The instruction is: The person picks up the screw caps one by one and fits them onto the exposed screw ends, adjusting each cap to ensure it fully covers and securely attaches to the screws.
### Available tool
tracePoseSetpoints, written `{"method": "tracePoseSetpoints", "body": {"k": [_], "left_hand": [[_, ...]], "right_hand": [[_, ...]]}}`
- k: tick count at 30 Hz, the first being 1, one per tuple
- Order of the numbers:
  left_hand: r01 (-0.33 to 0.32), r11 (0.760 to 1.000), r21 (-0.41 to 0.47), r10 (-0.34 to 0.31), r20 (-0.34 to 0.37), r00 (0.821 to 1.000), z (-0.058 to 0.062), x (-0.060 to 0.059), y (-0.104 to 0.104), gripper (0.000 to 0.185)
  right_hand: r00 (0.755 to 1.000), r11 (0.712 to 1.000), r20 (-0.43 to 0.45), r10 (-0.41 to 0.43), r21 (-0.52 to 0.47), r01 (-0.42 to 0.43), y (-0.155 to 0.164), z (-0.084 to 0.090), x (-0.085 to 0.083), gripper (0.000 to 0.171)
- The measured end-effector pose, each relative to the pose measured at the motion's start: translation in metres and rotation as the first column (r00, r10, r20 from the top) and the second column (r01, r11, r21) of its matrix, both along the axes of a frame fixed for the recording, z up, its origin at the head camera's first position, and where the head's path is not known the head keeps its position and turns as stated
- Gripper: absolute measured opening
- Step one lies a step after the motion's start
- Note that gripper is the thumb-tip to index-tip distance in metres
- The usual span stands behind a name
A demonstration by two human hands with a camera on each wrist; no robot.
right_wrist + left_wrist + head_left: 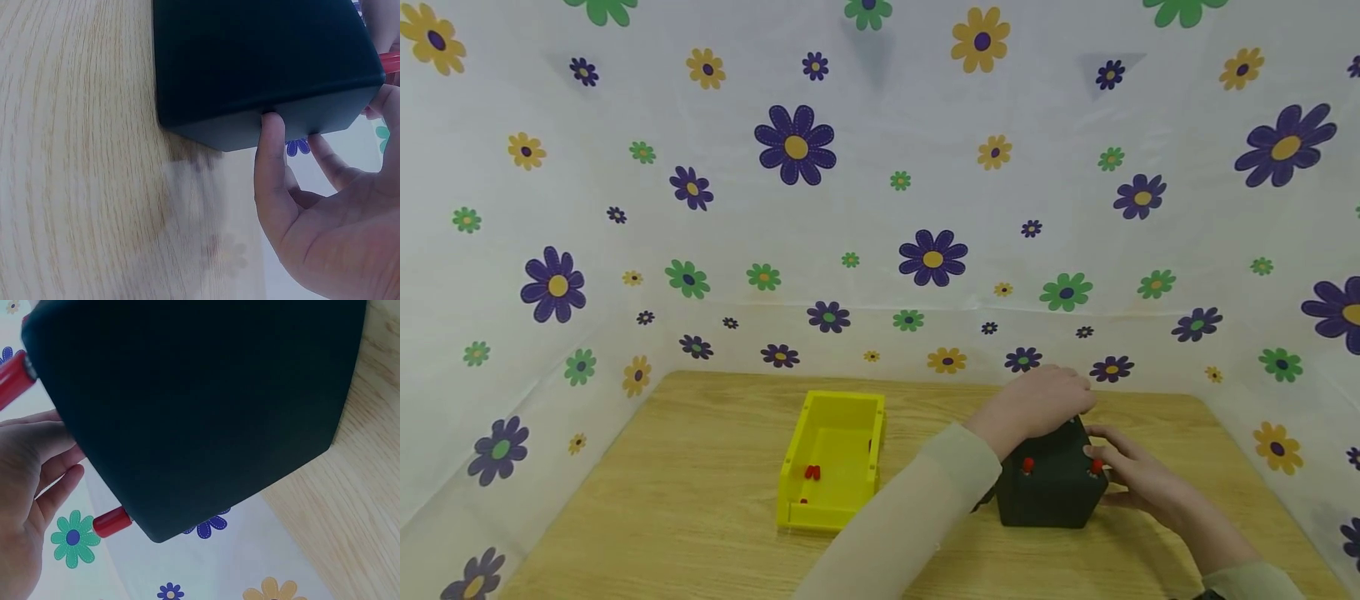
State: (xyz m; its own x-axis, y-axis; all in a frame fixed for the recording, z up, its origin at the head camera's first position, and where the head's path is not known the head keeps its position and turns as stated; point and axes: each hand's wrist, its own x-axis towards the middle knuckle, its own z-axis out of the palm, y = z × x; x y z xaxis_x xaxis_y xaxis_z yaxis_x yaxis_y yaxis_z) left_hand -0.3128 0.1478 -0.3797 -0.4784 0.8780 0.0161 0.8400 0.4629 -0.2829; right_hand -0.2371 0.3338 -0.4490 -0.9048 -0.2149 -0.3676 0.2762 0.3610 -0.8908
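Note:
A black box (1045, 500) with red-capped pegs stands on the table at the right. One red peg (1028, 465) is at its front left of the top face, another red peg (1097, 466) at the front right. My left hand (1037, 400) reaches over the back of the top face, its fingertips hidden in the head view. In the left wrist view its fingers (59, 481) lie behind the box's edge, and I cannot tell whether they pinch anything. My right hand (1138, 479) rests against the box's right side, with extended fingers (272, 150) touching that face.
A yellow bin (793, 467) sits left of the box, with several small red pieces (812, 472) inside. My left forearm (910, 517) crosses between the bin and the box. White flower-printed sheeting (865, 200) surrounds the wooden table (700, 500) at back and sides.

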Motion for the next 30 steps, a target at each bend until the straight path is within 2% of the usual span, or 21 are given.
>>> {"method": "tracePoseSetpoints", "body": {"k": [4,11,16,19,24,30], "left_hand": [[-0.012,1.0,0.003,0.012,-0.001,1.0,0.003,0.002,0.001,0.024],[-0.011,1.0,0.027,0.011,-0.011,1.0,0.0,0.0,0.001,0.025],[-0.015,0.998,0.056,0.015,0.0,1.0,0.0,0.0,0.0,0.034],[-0.01,0.998,0.064,0.012,-0.03,0.999,0.0,0.0,-0.001,0.039],[0.032,0.998,0.054,-0.025,-0.124,0.992,-0.001,-0.002,-0.006,0.033],[0.048,0.998,0.051,-0.042,-0.118,0.992,0.001,-0.003,-0.011,0.032]], "right_hand": [[1.0,1.0,-0.004,0.01,0.003,-0.01,0.0,0.0,0.0,0.072],[1.0,1.0,-0.005,0.02,0.008,-0.02,-0.001,0.001,0.0,0.072],[1.0,1.0,-0.006,0.017,0.01,-0.017,-0.001,0.0,0.0,0.072],[1.0,1.0,-0.009,0.015,0.008,-0.015,0.0,0.0,-0.001,0.072],[1.0,1.0,-0.001,0.008,-0.004,-0.008,0.001,-0.002,-0.001,0.071],[1.0,1.0,-0.004,0.014,-0.01,-0.014,0.002,-0.005,-0.002,0.071]]}}
